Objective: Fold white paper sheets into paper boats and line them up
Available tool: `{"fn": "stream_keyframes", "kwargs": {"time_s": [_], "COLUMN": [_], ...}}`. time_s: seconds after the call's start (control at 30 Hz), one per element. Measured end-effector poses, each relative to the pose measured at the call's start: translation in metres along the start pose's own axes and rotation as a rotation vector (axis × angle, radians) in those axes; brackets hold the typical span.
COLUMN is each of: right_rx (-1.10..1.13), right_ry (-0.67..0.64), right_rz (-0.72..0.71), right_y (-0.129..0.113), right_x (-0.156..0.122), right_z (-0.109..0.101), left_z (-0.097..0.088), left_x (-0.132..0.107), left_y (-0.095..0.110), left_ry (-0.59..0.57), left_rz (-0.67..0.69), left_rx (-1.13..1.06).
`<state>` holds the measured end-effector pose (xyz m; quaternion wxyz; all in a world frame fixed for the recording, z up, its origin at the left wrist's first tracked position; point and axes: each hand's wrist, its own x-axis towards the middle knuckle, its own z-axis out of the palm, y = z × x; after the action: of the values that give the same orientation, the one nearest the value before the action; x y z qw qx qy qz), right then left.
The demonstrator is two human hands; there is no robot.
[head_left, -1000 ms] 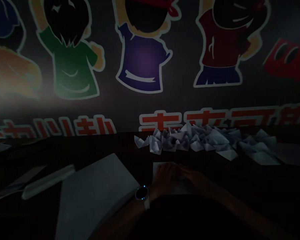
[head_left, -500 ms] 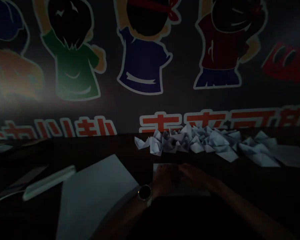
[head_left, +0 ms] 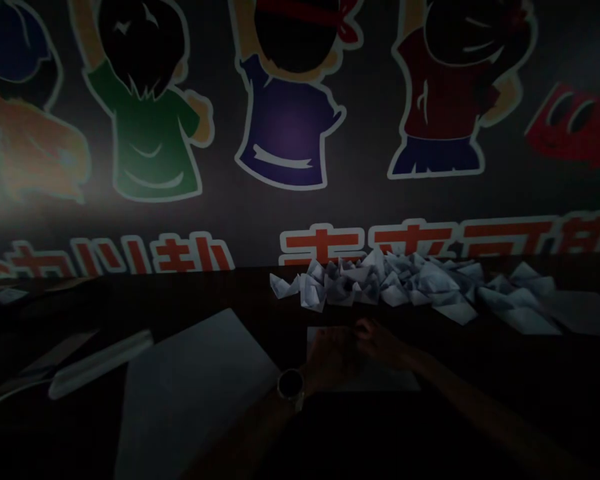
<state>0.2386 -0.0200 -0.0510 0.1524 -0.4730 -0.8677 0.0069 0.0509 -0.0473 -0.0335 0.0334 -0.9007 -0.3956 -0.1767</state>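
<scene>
In the dim head view, a white sheet of paper (head_left: 387, 380) lies on the dark table in front of me. My left hand (head_left: 330, 350), with a round-faced watch (head_left: 291, 383) on its wrist, rests over the sheet's left part; its fingertips are lost in shadow. Close beside it, my right hand (head_left: 380, 343) is over the upper part of the sheet. Its fingers are bent and drawn together near the far edge, and whatever they pinch is too dark to make out. Beyond the hands lies a pile of folded white paper boats (head_left: 395, 283).
A larger stack of white paper (head_left: 195, 380) lies left of the sheet, partly under my left forearm. Further left is a long pale bar-shaped object (head_left: 100, 367). More flat paper (head_left: 585, 312) lies at the far right. A painted wall (head_left: 220, 220) rises behind the table.
My right hand's fingers have curled and lifted slightly at the sheet's far edge. My left hand and the sheet have hardly moved.
</scene>
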Motion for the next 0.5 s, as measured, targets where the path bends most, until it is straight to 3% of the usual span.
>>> {"fn": "stream_keyframes", "kwargs": {"time_s": [0.27, 0.5], "right_rx": [0.020, -0.120], "right_ry": [0.006, 0.033], "right_rz": [0.030, 0.049], "right_y": [-0.005, -0.012], "right_x": [0.006, -0.023], "right_z": [-0.009, -0.011], "left_z": [-0.002, -0.001], "left_x": [0.001, 0.000], "left_y": [0.000, -0.002], "left_ry": [-0.017, -0.037], "left_rz": [0.020, 0.066], "left_rx": [-0.077, -0.029]}}
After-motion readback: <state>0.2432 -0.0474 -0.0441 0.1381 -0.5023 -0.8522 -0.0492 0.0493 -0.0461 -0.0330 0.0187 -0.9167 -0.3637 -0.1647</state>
